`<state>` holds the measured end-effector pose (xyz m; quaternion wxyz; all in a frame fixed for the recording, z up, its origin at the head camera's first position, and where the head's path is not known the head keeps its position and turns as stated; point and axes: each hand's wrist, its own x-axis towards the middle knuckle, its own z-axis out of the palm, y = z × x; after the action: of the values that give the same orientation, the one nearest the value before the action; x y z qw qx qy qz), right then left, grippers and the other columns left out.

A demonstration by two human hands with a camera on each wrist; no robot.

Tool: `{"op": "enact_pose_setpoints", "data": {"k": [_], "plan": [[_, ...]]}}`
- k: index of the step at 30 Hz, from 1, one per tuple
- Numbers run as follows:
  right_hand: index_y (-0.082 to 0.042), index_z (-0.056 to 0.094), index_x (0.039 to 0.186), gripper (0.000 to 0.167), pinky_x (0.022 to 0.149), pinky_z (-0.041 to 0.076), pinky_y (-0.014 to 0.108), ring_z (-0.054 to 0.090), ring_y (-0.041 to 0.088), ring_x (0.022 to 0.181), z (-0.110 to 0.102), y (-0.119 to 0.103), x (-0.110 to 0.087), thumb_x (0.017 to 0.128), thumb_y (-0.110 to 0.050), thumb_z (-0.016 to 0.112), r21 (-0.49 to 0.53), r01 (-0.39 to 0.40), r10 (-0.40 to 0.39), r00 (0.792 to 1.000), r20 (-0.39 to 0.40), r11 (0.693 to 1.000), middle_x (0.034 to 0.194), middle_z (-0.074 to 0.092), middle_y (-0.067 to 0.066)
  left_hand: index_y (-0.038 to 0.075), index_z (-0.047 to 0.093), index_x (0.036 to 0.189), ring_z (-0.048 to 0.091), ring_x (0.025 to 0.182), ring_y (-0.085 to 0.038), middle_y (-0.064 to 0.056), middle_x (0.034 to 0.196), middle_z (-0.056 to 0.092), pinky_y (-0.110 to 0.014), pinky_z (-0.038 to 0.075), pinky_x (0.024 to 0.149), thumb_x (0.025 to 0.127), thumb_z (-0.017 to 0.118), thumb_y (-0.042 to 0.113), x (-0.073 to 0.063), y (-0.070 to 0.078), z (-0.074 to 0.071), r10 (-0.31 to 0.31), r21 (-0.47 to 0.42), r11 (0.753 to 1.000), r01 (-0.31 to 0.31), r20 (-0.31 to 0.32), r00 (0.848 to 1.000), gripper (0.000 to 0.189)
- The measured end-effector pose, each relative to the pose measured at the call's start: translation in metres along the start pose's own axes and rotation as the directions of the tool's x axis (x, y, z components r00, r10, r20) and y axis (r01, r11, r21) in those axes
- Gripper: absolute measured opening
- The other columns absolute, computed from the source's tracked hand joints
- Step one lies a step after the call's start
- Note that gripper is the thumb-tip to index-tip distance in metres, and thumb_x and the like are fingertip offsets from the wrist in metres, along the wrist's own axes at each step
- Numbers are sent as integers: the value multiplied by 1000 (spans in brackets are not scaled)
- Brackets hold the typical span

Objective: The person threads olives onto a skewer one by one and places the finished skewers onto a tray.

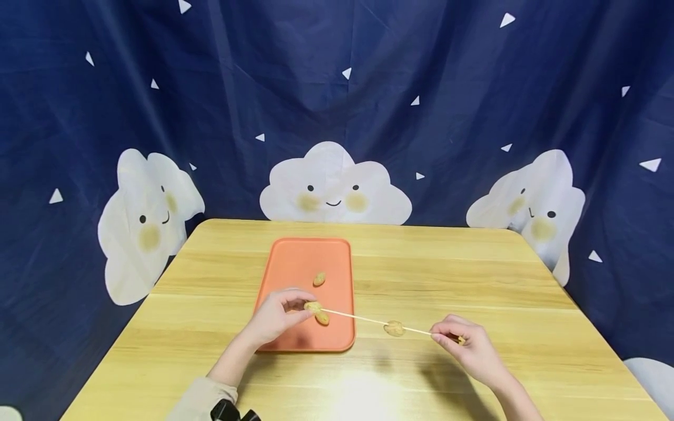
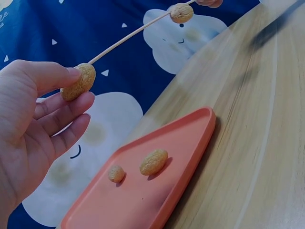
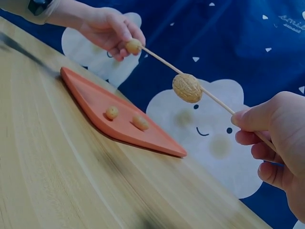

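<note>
A thin wooden skewer (image 1: pixel 363 318) spans the gap between the two hands, raised above the table. My right hand (image 1: pixel 471 348) grips it near one end. A wrinkled, golden-brown oval food piece (image 3: pixel 187 88) is threaded on the stick, nearer the right hand. At the skewer's other end, my left hand (image 2: pixel 35 109) pinches a similar oval piece (image 2: pixel 79 82) between thumb and fingers. The stick meets this piece; how deep its tip goes is hidden. Two more such pieces, one farther back (image 1: pixel 319 279) and one closer (image 1: pixel 322 318), lie on the orange tray (image 1: pixel 295 257).
The tray lies on a light wooden table (image 1: pixel 447 263), left of its middle. Behind the table hangs a dark blue curtain (image 1: pixel 316 70) with white clouds and triangles. A black band (image 1: pixel 226 411) sits on the left wrist over a beige sleeve (image 1: pixel 202 400).
</note>
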<state>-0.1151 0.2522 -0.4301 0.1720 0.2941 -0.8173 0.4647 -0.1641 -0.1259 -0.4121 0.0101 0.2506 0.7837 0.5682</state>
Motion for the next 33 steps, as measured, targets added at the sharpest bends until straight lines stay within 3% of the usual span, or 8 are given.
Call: {"op": "enact_pose_setpoints", "data": {"k": [8, 18, 28, 33], "plan": [[-11, 69, 84, 34, 46, 36, 24, 44, 7, 59, 1, -9, 3, 72, 20, 65, 10, 2, -2, 1000, 1, 1000, 71, 56, 0, 5, 68, 104, 59, 85, -12, -6, 99, 64, -27, 51, 75, 83, 69, 9, 0, -1, 2, -1, 5, 1000, 1, 2, 1000, 21], [-11, 69, 83, 33, 45, 36, 23, 44, 7, 59, 3, -2, 0, 72, 20, 65, 14, 2, -2, 1000, -1, 1000, 72, 57, -1, 2, 69, 102, 58, 82, -11, -8, 100, 64, -26, 50, 73, 82, 70, 8, 1, 0, 5, 22, 15, 1000, -22, 2, 1000, 21], [-10, 68, 82, 34, 45, 36, 23, 44, 7, 60, 4, -29, 11, 72, 21, 64, 46, 31, -31, 1000, -5, 998, 71, 56, 3, -3, 68, 99, 58, 79, -14, -12, 95, 65, -27, 50, 70, 80, 67, -5, 3, 2, 9, 26, 54, 998, -27, 16, 1000, 19], [-10, 69, 83, 33, 45, 36, 24, 44, 7, 60, 6, -31, 12, 72, 21, 64, 49, 21, -21, 1000, -4, 999, 71, 56, 1, 1, 69, 100, 58, 79, -13, -8, 96, 65, -26, 50, 70, 81, 68, -1, 3, 5, 9, 28, 43, 999, -29, 22, 999, 20]]}}
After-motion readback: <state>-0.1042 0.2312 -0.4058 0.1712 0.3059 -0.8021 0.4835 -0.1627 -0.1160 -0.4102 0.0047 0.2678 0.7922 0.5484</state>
